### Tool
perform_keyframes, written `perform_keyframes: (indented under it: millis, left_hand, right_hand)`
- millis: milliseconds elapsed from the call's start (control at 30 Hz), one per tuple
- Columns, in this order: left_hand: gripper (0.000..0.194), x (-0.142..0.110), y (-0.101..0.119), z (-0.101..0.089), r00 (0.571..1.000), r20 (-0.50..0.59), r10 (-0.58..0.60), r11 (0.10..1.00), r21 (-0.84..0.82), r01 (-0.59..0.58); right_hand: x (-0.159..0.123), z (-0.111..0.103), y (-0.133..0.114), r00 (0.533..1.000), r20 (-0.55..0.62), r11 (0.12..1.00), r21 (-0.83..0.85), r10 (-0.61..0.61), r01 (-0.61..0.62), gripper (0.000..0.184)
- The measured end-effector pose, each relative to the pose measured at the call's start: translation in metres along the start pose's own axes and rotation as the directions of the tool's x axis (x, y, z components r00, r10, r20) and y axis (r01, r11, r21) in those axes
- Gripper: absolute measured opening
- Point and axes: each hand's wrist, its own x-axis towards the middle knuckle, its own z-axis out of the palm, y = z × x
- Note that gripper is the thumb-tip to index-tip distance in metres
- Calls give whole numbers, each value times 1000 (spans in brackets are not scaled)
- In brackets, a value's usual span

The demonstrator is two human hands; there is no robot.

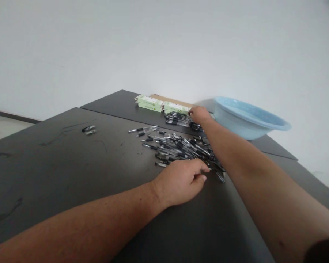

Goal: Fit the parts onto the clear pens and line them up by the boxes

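My left hand (184,179) rests at the near edge of a loose pile of black-and-clear pens (178,146). Its thumb and forefinger are bent with a small gap between their tips, and I see nothing held there; the other fingers are hidden. Farther back, my right hand (200,115) reaches to a second, more aligned bunch of pens (178,118). Its fingers are curled in at the right end of that bunch, and whatever they grip is hidden. My right forearm passes over the right side of the loose pile.
Two pairs of pale green cartons, a left set (150,103) and a right set (175,107), lie behind the bunch. A light blue basin (235,118) stands at the right. Two short black-and-clear pen parts (89,129) lie left on the dark table (71,164). A white wall rises behind.
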Motion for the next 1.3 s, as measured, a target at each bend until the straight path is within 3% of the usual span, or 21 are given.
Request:
perform_keyframes:
  millis: [100, 233, 433, 567, 700, 833, 1033, 1300]
  left_hand:
    - [25, 0, 0, 0, 1000, 13, 20, 1000, 4, -20]
    - [20, 0, 0, 0, 995, 36, 88, 995, 36, -90]
    - [17, 2, -1, 0, 989, 67, 134, 985, 104, -141]
    - [16, 2, -2, 1, 989, 53, 137, 982, 121, -143]
    - [16, 2, -4, 2, 986, 44, 159, 974, 155, -163]
    - [16, 3, -6, 0, 987, 55, 151, 970, 186, -159]
    - [14, 3, -7, -3, 985, 42, 169, 960, 220, -174]
    - [14, 4, -5, -6, 988, 60, 145, 959, 238, -156]
  right_hand:
    - [-9, -9, 4, 993, -107, 999, 0, 46, -46, 33]
    - [-42, -33, 15, 979, -201, 999, 29, 39, -34, 40]
    - [-137, -57, 28, 967, -255, 996, 84, 16, 5, 42]
    - [-208, -57, 29, 964, -268, 979, 198, -1, 56, 36]
    - [-254, -49, 35, 974, -227, 970, 235, -3, 58, 32]
    - [-270, -31, 47, 976, -214, 969, 235, -26, 78, 32]
    - [-275, -9, 60, 925, -198, 926, 136, -324, 353, 41]
    - [-271, 1, 54, 891, -163, 892, 90, -425, 442, 41]
